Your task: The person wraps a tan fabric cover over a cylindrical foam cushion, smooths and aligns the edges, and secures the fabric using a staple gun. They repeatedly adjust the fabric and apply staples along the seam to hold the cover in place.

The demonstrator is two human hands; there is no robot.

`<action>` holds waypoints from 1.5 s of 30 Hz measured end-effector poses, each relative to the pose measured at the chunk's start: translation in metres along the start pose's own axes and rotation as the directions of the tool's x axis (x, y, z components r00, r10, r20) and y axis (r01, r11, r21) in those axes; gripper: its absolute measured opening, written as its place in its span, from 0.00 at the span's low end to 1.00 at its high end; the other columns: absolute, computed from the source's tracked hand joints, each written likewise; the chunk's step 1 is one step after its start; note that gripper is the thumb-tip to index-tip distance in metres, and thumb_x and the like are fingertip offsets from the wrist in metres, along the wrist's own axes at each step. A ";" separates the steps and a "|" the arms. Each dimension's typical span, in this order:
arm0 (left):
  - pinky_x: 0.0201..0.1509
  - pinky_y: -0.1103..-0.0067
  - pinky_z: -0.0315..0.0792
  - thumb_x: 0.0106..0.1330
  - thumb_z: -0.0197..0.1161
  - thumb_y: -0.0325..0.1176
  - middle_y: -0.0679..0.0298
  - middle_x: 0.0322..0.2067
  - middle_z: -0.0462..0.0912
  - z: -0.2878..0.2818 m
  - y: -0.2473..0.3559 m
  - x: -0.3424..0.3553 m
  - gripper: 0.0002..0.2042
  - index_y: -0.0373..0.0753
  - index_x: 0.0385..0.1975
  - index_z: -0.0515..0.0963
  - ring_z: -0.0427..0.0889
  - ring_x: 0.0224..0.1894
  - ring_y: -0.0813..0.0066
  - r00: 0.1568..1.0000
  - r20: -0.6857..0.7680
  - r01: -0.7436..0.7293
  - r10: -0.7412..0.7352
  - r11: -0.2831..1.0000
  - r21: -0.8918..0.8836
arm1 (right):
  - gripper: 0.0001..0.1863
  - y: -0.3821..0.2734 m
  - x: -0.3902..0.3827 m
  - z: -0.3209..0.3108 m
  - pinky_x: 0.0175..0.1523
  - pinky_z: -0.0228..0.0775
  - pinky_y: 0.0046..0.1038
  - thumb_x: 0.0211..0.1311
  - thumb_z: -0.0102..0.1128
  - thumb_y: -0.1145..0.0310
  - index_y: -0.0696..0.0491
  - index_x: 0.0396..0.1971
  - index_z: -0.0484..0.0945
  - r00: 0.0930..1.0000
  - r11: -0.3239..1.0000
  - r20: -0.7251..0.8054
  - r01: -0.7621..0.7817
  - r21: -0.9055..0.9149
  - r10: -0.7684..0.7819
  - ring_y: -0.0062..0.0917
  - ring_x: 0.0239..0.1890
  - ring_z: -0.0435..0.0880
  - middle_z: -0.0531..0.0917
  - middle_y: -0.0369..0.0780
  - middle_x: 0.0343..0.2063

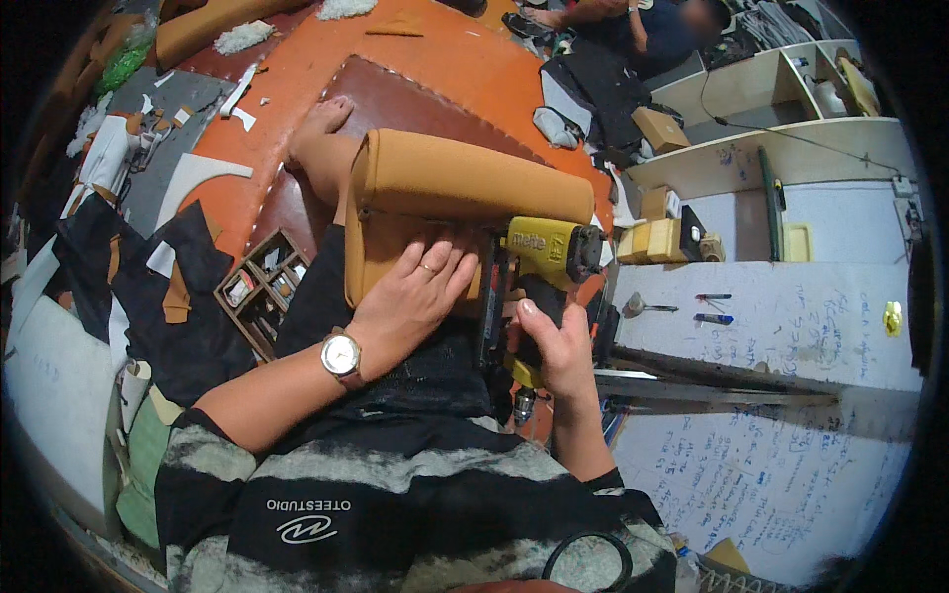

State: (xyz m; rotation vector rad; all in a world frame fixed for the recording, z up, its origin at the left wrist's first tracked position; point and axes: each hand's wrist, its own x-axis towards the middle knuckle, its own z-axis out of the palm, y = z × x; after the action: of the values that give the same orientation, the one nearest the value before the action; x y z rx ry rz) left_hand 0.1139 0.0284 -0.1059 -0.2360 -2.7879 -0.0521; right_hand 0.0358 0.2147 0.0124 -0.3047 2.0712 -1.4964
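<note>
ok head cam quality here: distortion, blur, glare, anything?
Head view: strong fisheye, white bench edges bow and corners vignette black; centre sharp on left hand, right hand and yellow staple gun; even light, soft shadows, no glare.

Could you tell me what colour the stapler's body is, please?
Yellow with a black handle; the stapler shows best in the head view.

We sit in an upholstery workshop. Leather offcuts, stuffing and a scribbled white bench surround us.

Stapler nose: your yellow staple gun has its tip hidden behind the tan cushion.
Far person: cut off by the top edge.
Tray contents: too small to tell.
</note>
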 end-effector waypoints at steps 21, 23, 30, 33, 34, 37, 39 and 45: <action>0.74 0.63 0.68 0.70 0.60 0.35 0.58 0.65 0.80 -0.001 -0.005 0.000 0.27 0.38 0.69 0.74 0.73 0.72 0.62 1.000 -0.023 0.000 -0.002 0.997 -0.081 | 0.19 0.024 0.007 -0.038 0.38 0.73 0.26 0.71 0.69 0.56 0.58 0.46 0.82 0.995 0.999 0.085 -0.044 -0.023 0.046 0.19 0.32 0.82 0.84 0.34 0.30; 0.74 0.62 0.69 0.68 0.65 0.31 0.57 0.65 0.80 -0.012 -0.011 0.002 0.26 0.38 0.68 0.75 0.76 0.70 0.59 0.998 -0.068 -0.002 -0.013 0.977 -0.213 | 0.24 0.030 -0.014 -0.068 0.40 0.75 0.27 0.67 0.72 0.54 0.59 0.48 0.80 0.994 0.999 0.107 0.013 0.047 -0.018 0.22 0.33 0.82 0.83 0.36 0.31; 0.68 0.62 0.74 0.54 0.85 0.41 0.53 0.52 0.88 -0.091 -0.096 0.030 0.31 0.37 0.57 0.84 0.81 0.62 0.49 0.811 -0.416 0.070 -0.411 0.775 -0.628 | 0.26 0.164 -0.054 -0.148 0.52 0.77 0.30 0.67 0.72 0.60 0.59 0.58 0.76 0.976 0.971 0.035 -0.216 0.104 0.213 0.24 0.43 0.84 0.86 0.38 0.41; 0.72 0.60 0.70 0.50 0.87 0.46 0.50 0.53 0.87 -0.089 -0.121 0.049 0.35 0.36 0.58 0.84 0.77 0.66 0.47 0.945 -0.156 0.146 -0.287 0.799 -0.583 | 0.40 0.279 -0.031 -0.146 0.69 0.73 0.38 0.69 0.73 0.58 0.60 0.74 0.68 0.938 0.867 0.004 -0.318 -0.384 0.346 0.35 0.63 0.82 0.83 0.49 0.61; 0.73 0.60 0.69 0.49 0.87 0.48 0.48 0.54 0.87 -0.077 -0.127 0.055 0.37 0.36 0.58 0.84 0.76 0.68 0.46 0.976 -0.049 0.143 -0.210 0.798 -0.586 | 0.44 0.343 -0.038 -0.145 0.71 0.71 0.37 0.69 0.73 0.59 0.59 0.79 0.63 0.930 0.884 -0.087 -0.366 -0.291 0.356 0.37 0.69 0.79 0.78 0.51 0.70; 0.75 0.60 0.68 0.49 0.87 0.48 0.47 0.58 0.85 -0.054 -0.133 0.042 0.36 0.35 0.57 0.85 0.74 0.71 0.45 0.956 -0.134 0.143 -0.262 0.813 -0.565 | 0.35 0.395 -0.031 -0.114 0.69 0.73 0.37 0.70 0.69 0.62 0.57 0.73 0.73 0.909 0.850 -0.104 -0.414 -0.327 0.403 0.38 0.66 0.83 0.85 0.52 0.63; 0.73 0.62 0.72 0.52 0.86 0.42 0.46 0.58 0.87 -0.061 -0.121 0.036 0.32 0.32 0.56 0.85 0.80 0.68 0.47 0.913 -0.158 0.196 -0.376 0.744 -0.639 | 0.30 0.404 -0.025 -0.106 0.68 0.74 0.37 0.70 0.67 0.64 0.58 0.69 0.77 0.898 0.790 -0.141 -0.434 -0.433 0.416 0.39 0.64 0.85 0.87 0.53 0.59; 0.63 0.71 0.80 0.63 0.82 0.33 0.52 0.54 0.90 -0.049 -0.097 -0.008 0.31 0.28 0.64 0.80 0.89 0.57 0.64 0.663 -0.103 0.407 -0.741 0.473 -0.782 | 0.33 0.239 0.040 -0.093 0.73 0.70 0.42 0.73 0.67 0.61 0.57 0.73 0.72 0.908 0.854 -0.398 -0.098 -0.510 -0.134 0.48 0.70 0.79 0.79 0.53 0.69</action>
State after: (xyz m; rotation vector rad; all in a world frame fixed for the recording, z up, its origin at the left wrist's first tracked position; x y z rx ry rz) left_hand 0.1215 -0.0719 -0.0633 0.5519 -2.0977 -1.2221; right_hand -0.0161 0.3536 -0.2007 -0.2110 2.8277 -1.0363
